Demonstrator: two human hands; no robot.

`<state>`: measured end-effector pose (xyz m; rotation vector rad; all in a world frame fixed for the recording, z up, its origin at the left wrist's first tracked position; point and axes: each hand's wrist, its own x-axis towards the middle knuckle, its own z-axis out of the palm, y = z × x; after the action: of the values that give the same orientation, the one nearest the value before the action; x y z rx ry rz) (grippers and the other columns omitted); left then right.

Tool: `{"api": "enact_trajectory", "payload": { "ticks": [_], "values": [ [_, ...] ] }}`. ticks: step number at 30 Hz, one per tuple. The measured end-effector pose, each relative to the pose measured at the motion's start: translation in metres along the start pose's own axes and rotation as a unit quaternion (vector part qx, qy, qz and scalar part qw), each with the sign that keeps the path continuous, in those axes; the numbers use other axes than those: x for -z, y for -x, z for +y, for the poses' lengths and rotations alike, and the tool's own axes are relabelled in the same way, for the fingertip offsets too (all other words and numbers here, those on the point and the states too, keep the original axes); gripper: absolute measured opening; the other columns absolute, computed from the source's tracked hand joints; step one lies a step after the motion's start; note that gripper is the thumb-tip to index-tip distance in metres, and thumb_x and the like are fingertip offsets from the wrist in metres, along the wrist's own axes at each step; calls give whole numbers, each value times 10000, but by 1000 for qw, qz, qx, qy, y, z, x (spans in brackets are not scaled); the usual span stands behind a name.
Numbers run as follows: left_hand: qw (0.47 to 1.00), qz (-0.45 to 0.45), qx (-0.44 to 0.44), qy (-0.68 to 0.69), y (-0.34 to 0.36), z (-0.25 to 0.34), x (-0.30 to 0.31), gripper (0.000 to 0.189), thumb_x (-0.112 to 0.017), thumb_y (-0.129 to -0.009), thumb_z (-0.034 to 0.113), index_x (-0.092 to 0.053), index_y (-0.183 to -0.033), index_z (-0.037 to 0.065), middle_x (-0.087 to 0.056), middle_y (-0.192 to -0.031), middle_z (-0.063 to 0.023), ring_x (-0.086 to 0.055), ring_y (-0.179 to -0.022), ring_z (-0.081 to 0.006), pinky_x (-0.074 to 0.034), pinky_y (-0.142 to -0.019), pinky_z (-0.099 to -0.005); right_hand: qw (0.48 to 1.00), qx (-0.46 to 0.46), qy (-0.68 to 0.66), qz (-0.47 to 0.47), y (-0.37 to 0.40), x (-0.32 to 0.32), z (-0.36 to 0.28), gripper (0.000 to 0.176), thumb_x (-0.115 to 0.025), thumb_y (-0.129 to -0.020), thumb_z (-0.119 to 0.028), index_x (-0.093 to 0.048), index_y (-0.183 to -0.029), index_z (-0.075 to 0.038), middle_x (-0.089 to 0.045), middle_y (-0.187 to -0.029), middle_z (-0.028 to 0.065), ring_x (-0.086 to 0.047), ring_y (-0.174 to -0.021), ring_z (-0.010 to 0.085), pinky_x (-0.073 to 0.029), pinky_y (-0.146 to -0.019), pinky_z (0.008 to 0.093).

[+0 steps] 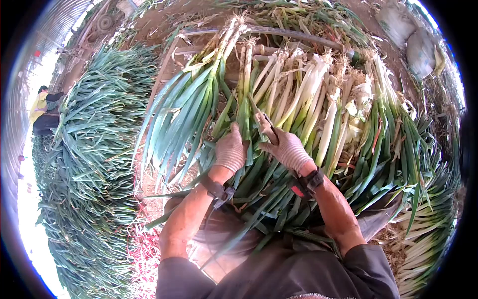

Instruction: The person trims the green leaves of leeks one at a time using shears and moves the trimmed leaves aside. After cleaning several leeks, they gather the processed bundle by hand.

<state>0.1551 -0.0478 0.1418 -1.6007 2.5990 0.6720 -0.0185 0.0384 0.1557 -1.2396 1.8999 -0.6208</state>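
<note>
Both my hands wear pale striped gloves, with dark straps at the wrists. My left hand [232,149] is closed round the green part of a leek [243,107], whose root end points away from me. Just right of it, my right hand [286,148] grips a dark, narrow tool [268,128] that looks like a knife; its tip lies close to the leek stalks. Loose leeks [311,94] with white stems and roots are spread beyond and right of my hands. A bunch of leeks [201,94] rests at the left, leaves towards me.
A large heap of leeks [99,164] runs along the left side. Another person [44,109] is at the far left. More leeks [423,244] lie at the lower right. Sacks [420,52] stand at the upper right. A curved metal bar [298,36] crosses behind the loose leeks.
</note>
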Motion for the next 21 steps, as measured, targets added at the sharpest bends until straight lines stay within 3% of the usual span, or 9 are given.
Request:
{"api": "enact_trajectory", "payload": {
  "ticks": [6,12,15,18,21],
  "values": [
    [1000,-3,6,2,0,2,1,630,-748,-856,261,-404,-1317,4,-695,-837,-254,-692,-810,-443,-548,-731,-516,999,9,42,19,-44,3,-3,587,-740,-844,-493,-648,-1084,34,-685,-894,251,-682,-863,401,-531,-785,444],
    [1000,-4,-10,-16,1,3,0,549,-706,-883,238,-402,-1264,-15,-715,-844,-214,-708,-818,-409,-555,-744,-497,999,8,37,38,-93,13,-6,580,-744,-843,-499,-660,-1086,22,-684,-878,249,-684,-850,386,-522,-777,437],
    [1000,-19,16,-10,0,4,0,628,-731,-866,241,-394,-1339,1,-693,-835,-258,-693,-833,-445,-544,-750,-522,998,7,41,43,-115,20,-5,591,-729,-835,-532,-687,-1070,8,-697,-875,239,-693,-853,383,-524,-781,439],
    [999,-10,-20,-35,1,4,3,570,-707,-877,227,-394,-1291,-9,-711,-864,-203,-707,-831,-398,-552,-734,-494,995,7,82,51,-146,25,-5,611,-710,-835,-562,-702,-1035,15,-699,-880,237,-693,-862,387,-525,-797,439],
    [1000,-20,-3,-11,3,7,8,553,-715,-870,236,-422,-1288,22,-707,-906,-204,-703,-838,-403,-550,-750,-494,996,0,74,42,-171,32,-4,623,-710,-836,-565,-699,-1044,23,-700,-882,240,-691,-867,393,-526,-809,439]
  ]
}}
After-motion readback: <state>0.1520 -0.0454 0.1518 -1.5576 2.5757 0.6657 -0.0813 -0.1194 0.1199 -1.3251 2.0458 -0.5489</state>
